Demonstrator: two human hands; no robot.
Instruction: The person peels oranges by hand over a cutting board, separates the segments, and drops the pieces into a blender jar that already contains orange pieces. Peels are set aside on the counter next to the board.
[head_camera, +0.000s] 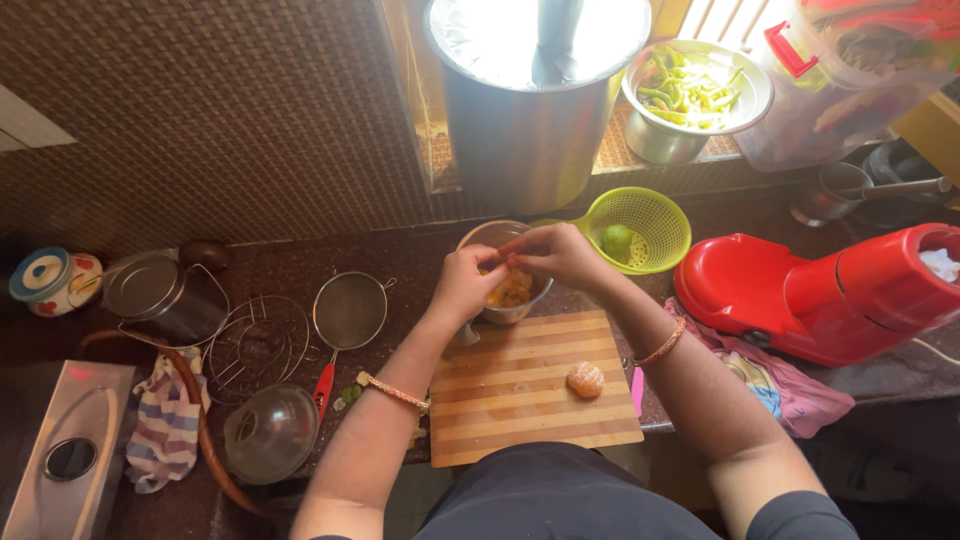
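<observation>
I've got my left hand and right hand pinched together on an orange segment over the steel bowl; pieces lie inside, one peeled orange waits on the board

Home kitchen: dark stone counter, cutting board, steel pots, strainers.

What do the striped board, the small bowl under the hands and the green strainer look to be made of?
The cutting board looks like wood, matt, with alternating pale and darker glued strips. The small bowl seems steel: its rim is grey and shiny. The green strainer is probably plastic, judging by its bright uniform colour and moulded mesh.
</observation>
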